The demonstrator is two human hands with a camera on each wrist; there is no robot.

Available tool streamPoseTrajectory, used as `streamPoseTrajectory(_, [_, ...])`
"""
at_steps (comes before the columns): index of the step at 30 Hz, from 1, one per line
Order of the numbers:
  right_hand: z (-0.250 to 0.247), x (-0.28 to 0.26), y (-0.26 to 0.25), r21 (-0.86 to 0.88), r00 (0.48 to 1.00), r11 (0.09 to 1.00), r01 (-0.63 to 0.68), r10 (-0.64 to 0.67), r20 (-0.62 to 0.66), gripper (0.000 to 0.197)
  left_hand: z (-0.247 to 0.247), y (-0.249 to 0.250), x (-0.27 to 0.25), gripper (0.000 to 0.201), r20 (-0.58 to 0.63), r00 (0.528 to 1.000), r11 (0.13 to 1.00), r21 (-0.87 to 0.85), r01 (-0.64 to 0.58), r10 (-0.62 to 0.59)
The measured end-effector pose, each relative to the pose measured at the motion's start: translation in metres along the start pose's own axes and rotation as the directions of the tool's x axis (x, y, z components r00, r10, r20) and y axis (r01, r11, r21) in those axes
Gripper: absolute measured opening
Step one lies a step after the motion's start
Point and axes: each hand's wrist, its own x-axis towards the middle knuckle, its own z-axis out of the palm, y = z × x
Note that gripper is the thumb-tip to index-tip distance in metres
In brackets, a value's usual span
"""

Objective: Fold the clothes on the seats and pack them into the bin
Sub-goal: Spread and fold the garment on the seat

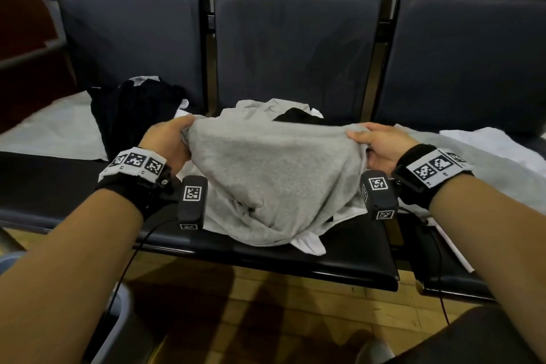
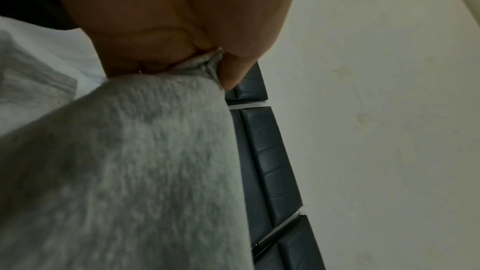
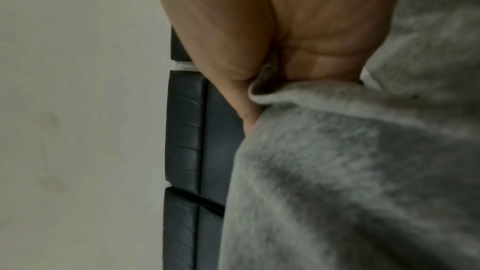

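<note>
Barely begun, as far as I can judge: nothing on the seats (image 1: 295,257) looks folded, and the bin (image 1: 118,325), only a grey rim at 7 o'clock low in the head view, shows no clothes in it from this angle. A black garment (image 1: 133,115) lies bunched on the seat at 10 o'clock, another dark piece (image 1: 298,117) sits at 12 o'clock behind the grey one, and pale cloth (image 1: 487,145) spreads on the seat at 3 o'clock; all of that is left to do.

I have the grey sweatshirt (image 1: 274,174) lifted off the middle seat by one edge, stretched between my hands, its lower part sagging onto the white cloth (image 1: 310,245) under it. My left hand (image 1: 168,142) pinches the edge at 9 o'clock, thumb on top, fabric bunched between thumb and fingers in the left wrist view. My right hand (image 1: 378,145) pinches the same edge at 3 o'clock, a fold of hem caught under the thumb in the right wrist view
</note>
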Motion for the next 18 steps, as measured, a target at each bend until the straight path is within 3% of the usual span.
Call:
streamPoseTrajectory(3, [0.005, -0.009, -0.007, 0.052, 0.983, 0.992, -0.116, 0.106, 0.153, 0.030, -0.020, -0.010, 0.021, 0.061, -0.053, 0.997, 0.996, 0.061, 0.061, -0.058])
streamPoseTrajectory(5, [0.007, -0.012, -0.010, 0.073, 0.974, 0.990, -0.123, 0.106, 0.203, 0.031, -0.019, -0.010, 0.019, 0.064, -0.039, 0.996, 0.995, 0.055, 0.084, -0.082])
streamPoseTrajectory(8, [0.013, -0.014, -0.010, 0.100, 0.975, 0.976, -0.192, 0.178, 0.134, 0.026, -0.006, -0.002, 0.002, 0.059, 0.067, 0.992, 0.991, -0.079, 0.107, -0.102])
streamPoseTrajectory(12, [0.015, -0.007, 0.001, 0.157, 0.998, 0.986, -0.057, 0.057, 0.003, 0.033, 0.001, 0.011, -0.009, 0.035, 0.185, 0.979, 0.996, -0.008, 0.091, -0.088])
streamPoseTrajectory(15, [0.020, -0.011, 0.002, 0.174, 0.998, 0.983, -0.061, 0.065, -0.016, 0.026, 0.002, 0.019, -0.020, 0.043, 0.182, 0.983, 0.998, 0.066, -0.005, -0.007])
streamPoseTrajectory(18, [0.023, -0.013, -0.008, 0.224, 0.994, 0.968, -0.110, 0.111, 0.010, 0.045, 0.004, 0.034, -0.031, 0.025, 0.116, 0.992, 0.989, 0.134, -0.064, 0.048])
